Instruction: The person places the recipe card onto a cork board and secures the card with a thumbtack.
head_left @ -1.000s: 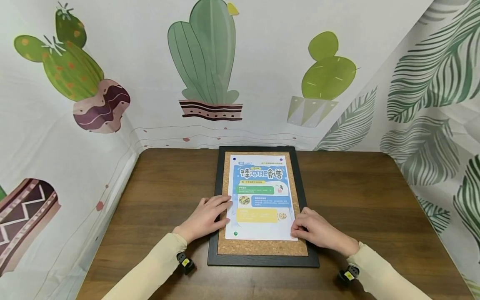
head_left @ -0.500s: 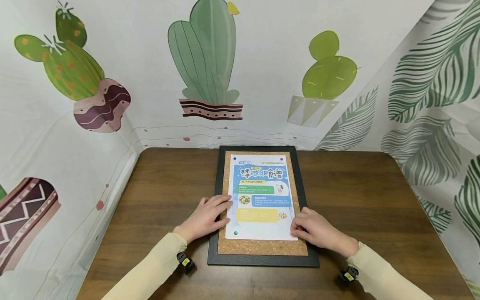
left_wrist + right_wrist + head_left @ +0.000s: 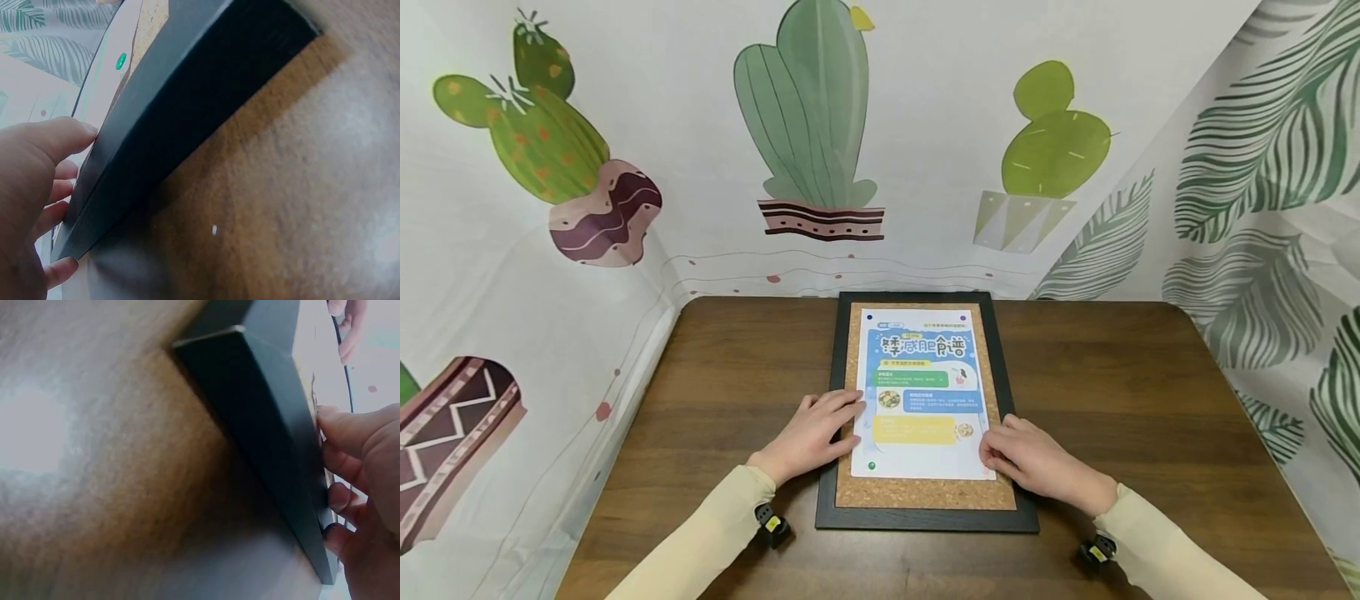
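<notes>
In the head view a printed sheet (image 3: 917, 462) with blue, green and yellow blocks lies on a black-framed cork board (image 3: 925, 497). Round pin heads show at three corners: a blue pushpin (image 3: 869, 317), a purple pushpin (image 3: 962, 318) and a green pushpin (image 3: 872, 466). My left hand (image 3: 811, 433) rests over the left frame bar, fingertips on the sheet's edge. My right hand (image 3: 1037, 458) bends its fingers at the sheet's lower right corner, where a small pinkish pushpin (image 3: 987, 470) shows faintly at the fingertips, mostly hidden. The right wrist view shows the thumb close over the board.
The board lies on a brown wooden table (image 3: 737, 350), its far edge close to a white cloth backdrop (image 3: 925, 167) printed with cacti and leaves. Each wrist wears a small black camera. A tiny white speck (image 3: 214, 229) lies on the table in the left wrist view.
The right hand's fingertips have shifted very slightly at the sheet's corner, and a little pink shows beside them. The left hand, sheet and board stay in place.
</notes>
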`<act>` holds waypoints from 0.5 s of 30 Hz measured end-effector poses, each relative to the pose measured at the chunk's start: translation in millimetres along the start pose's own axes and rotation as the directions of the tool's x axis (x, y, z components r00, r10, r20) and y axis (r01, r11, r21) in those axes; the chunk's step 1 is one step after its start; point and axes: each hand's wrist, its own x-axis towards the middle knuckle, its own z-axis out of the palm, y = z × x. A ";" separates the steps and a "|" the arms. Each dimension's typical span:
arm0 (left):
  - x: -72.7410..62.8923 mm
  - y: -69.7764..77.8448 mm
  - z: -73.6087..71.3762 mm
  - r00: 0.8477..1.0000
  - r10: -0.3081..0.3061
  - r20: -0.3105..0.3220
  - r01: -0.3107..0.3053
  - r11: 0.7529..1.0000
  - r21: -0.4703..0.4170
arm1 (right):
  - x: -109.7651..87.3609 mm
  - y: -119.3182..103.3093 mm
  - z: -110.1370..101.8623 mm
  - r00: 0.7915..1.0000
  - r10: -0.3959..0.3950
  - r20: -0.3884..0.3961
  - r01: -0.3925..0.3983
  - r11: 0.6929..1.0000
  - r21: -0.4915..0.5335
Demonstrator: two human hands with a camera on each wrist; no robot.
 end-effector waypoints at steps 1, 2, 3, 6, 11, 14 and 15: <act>-0.2 0.0 0.3 1.000 -0.001 0.000 0.001 1.000 0.001 | -0.2 0.6 0.6 1.000 -0.005 -0.006 0.005 1.000 0.005; -0.6 -0.1 0.6 1.000 -0.002 0.001 0.002 1.000 0.001 | -0.6 1.2 1.1 1.000 -0.011 -0.013 0.011 1.000 0.009; -0.9 -0.1 0.9 1.000 -0.004 0.004 0.004 1.000 0.001 | -1.0 1.8 1.2 1.000 -0.017 -0.020 0.017 1.000 0.016; -0.9 -0.5 1.3 1.000 -0.006 0.012 0.006 1.000 0.007 | -1.6 3.0 0.2 0.999 -0.020 -0.032 0.022 0.999 0.048; 2.7 -1.8 0.4 1.000 -0.010 0.015 0.010 1.000 0.020 | -2.7 5.7 -5.8 0.996 0.083 0.008 -0.083 0.980 0.183; 3.4 -1.7 0.6 1.000 -0.014 0.024 0.014 1.000 0.013 | -9.2 6.9 -9.8 0.985 0.169 0.024 -0.169 0.949 0.265; 3.0 -1.8 1.1 0.999 -0.015 0.029 0.014 1.000 0.005 | -12.5 7.5 -10.8 0.982 0.189 0.019 -0.186 0.941 0.282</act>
